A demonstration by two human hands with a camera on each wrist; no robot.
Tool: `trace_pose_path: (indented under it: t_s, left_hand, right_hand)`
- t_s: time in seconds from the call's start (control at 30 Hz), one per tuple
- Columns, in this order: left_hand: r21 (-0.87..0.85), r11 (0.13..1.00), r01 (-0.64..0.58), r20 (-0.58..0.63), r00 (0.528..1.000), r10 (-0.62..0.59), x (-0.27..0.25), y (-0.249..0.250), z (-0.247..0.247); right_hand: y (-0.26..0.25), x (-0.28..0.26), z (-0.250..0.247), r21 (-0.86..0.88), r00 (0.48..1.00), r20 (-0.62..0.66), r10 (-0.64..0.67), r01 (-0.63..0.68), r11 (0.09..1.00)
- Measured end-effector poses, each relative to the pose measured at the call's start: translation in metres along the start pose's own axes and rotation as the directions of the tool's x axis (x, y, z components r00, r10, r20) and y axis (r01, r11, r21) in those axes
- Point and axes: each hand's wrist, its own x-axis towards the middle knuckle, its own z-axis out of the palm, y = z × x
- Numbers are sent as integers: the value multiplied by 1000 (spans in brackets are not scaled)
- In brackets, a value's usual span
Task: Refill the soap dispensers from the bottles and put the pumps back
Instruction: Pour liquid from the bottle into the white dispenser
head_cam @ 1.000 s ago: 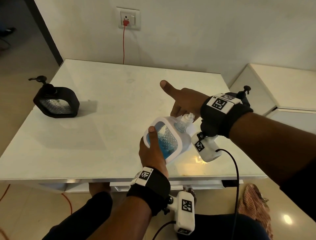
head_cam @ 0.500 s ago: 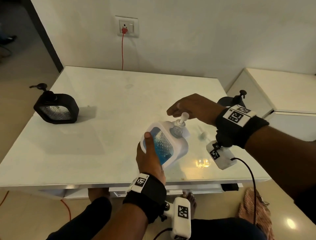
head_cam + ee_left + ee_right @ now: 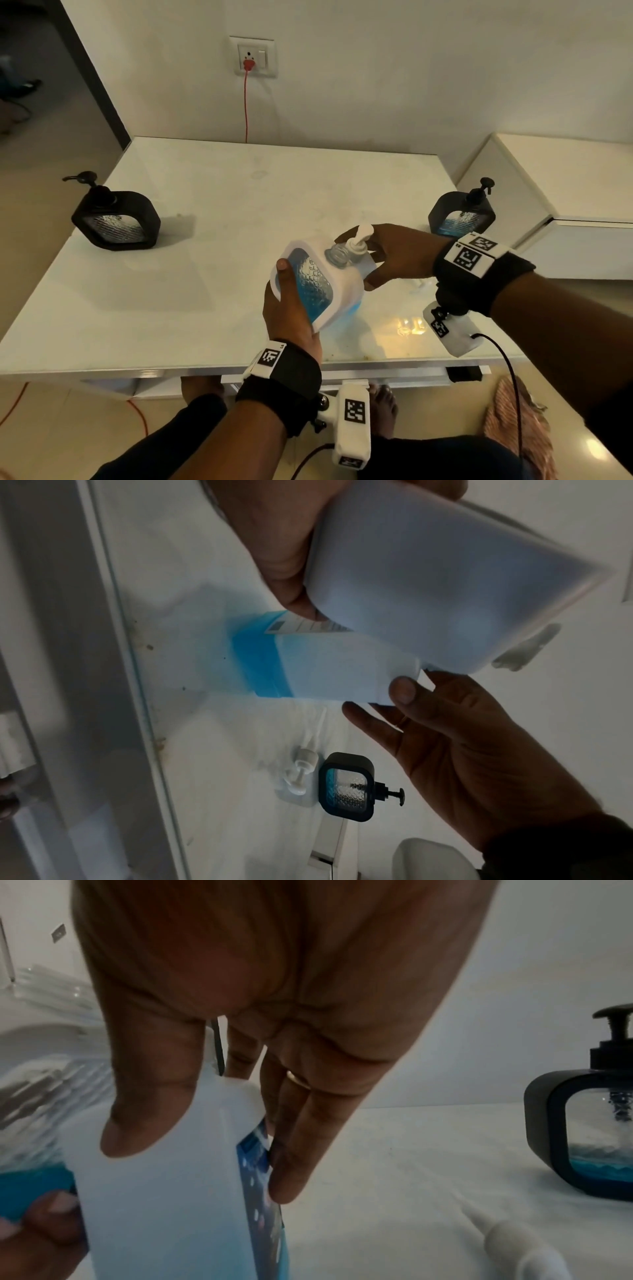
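My left hand (image 3: 291,308) grips a white dispenser (image 3: 315,284) with a blue-tinted window. It is tilted to the right above the table, and its open neck (image 3: 337,255) has no pump. Right behind it a white refill bottle (image 3: 329,666) with blue soap in its base stands on the table, its own pump (image 3: 358,240) on top. My right hand (image 3: 380,262) pinches that bottle's shoulder, thumb on one face and fingers (image 3: 284,1177) along the labelled side. A loose white pump (image 3: 304,761) lies on the table near the right black dispenser (image 3: 462,214).
A second black dispenser (image 3: 116,219) with its pump on stands at the table's left edge. The white table (image 3: 171,308) backs onto a wall with a socket and red cable (image 3: 246,102). A white cabinet (image 3: 565,192) stands to the right.
My right hand has come down from above the refill bottle's pump and now holds the bottle's shoulder. My left hand keeps the white dispenser tilted in about the same place.
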Motion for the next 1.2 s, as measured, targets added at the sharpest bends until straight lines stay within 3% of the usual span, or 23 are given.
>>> trace_pose_path:
  t_s: [0.43,0.5,0.6,0.67,0.77,0.83,0.93,1.03,1.2]
  left_hand:
    - [-18,1000,5,49,999,-4,1,7,1]
    - [-20,1000,8,43,999,-7,-1,8,0]
    - [-34,999,6,44,999,-5,-1,8,-1]
    - [-33,999,1,47,999,0,-1,9,-1]
    - [-30,1000,5,50,999,-3,-1,8,0]
    - [-6,1000,18,62,998,-17,-1,7,0]
    - [22,999,26,69,997,-27,0,4,0]
    - [46,999,18,63,998,-20,1,-1,-1]
    - [44,999,31,40,999,-33,1,-4,-2]
  right_hand:
    - [-12,-16,11,-46,992,-129,7,-13,999]
    - [-12,-20,9,-78,995,-102,-1,-7,997]
    - [-10,-24,-6,21,1000,12,-26,26,999]
    - [-11,-25,-23,97,998,-66,-1,7,995]
    - [-29,-23,-39,224,949,-308,60,11,975]
    - [-44,-18,-38,266,927,-368,66,37,963]
    - [-66,-6,-24,92,941,-336,51,-21,995]
    - [-81,1,-9,-20,961,-249,123,-132,991]
    - [-90,2,-4,150,932,-182,315,-290,945]
